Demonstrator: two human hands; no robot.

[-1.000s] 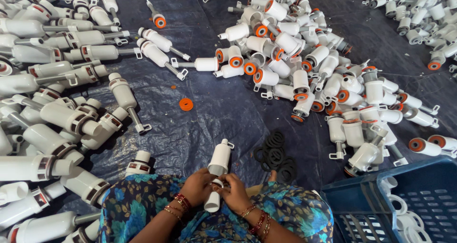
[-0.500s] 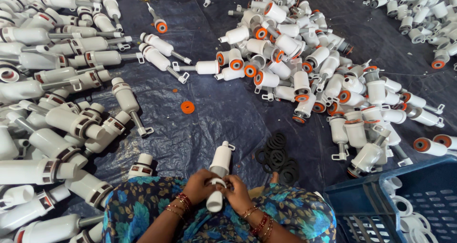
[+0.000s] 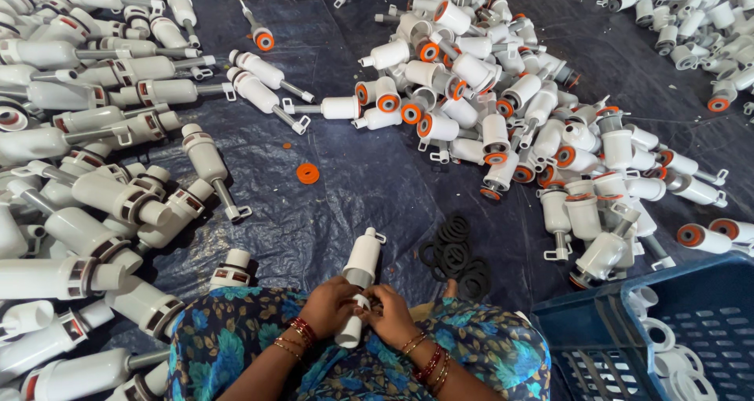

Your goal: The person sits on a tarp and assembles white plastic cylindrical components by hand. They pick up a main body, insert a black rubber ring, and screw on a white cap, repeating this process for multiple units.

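Both hands, left (image 3: pixel 330 307) and right (image 3: pixel 390 313), clasp the white plastic tube (image 3: pixel 358 279) between them.

Single head-worn view, looking steeply down and forward. Near: lap and both hands at bottom centre. Farther: dark tarpaulin (image 3: pixel 369 173) stretching to top edge. No second view.
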